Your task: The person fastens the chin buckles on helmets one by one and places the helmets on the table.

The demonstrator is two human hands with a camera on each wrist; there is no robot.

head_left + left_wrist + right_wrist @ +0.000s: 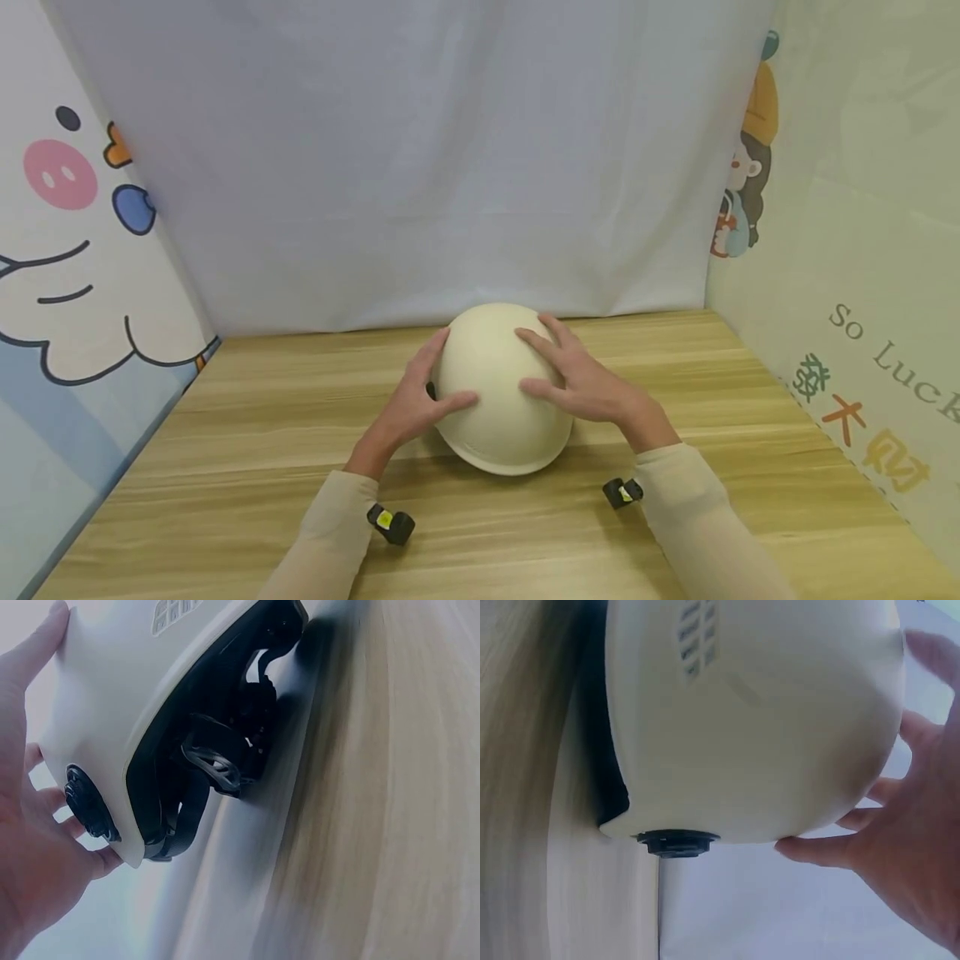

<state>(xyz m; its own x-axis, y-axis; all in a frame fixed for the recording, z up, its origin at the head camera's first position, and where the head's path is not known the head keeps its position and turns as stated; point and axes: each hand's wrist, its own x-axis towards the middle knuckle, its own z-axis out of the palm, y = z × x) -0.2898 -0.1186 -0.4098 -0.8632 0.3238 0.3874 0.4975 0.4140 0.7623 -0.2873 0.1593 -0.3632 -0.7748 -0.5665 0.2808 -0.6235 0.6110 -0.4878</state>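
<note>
A white hard hat [495, 375] sits dome up over the wooden table, its brim towards the person. Against its left side lies my left hand [416, 396], the thumb on the front of the shell and the fingers round the side. My right hand [588, 382] holds the upper right of the dome with fingers spread and bent. The left wrist view shows the hat tilted, with dark straps and lining [214, 754] underneath and a black side clip [88, 802]. Slatted vents [696, 637] and another black clip [676, 844] appear in the right wrist view.
The wood-grain table [247, 467] meets a pale curtain [420, 167] close behind the hat. Printed cartoon sheets hang at the left [82, 275] and right [847, 208]. A small black device [392, 525] is strapped on each sleeve.
</note>
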